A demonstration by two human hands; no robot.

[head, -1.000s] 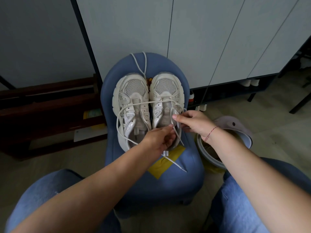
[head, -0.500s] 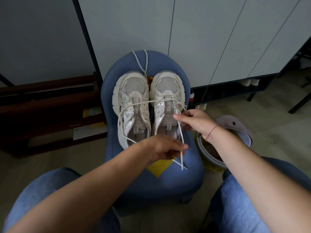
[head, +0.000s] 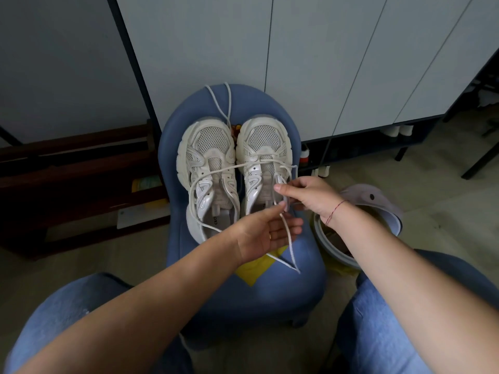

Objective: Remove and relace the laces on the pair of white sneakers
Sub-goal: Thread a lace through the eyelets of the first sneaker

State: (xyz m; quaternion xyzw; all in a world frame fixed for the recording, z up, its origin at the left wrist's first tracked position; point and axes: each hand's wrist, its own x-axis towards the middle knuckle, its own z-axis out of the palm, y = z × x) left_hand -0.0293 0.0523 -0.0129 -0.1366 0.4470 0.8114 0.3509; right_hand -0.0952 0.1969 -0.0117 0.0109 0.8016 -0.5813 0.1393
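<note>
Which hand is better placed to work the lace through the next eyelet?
Likely right. The right hand pinches the lace beside the eyelets of the sneaker nearest it; the left hand sits lower, by the heel, fingers loosely spread.

Blue stool (head: 243, 292) — yellow paper (head: 252, 272), grey basin (head: 322, 245)

The person wears blue jeans (head: 391, 333) and a red string bracelet (head: 335, 211)
</note>
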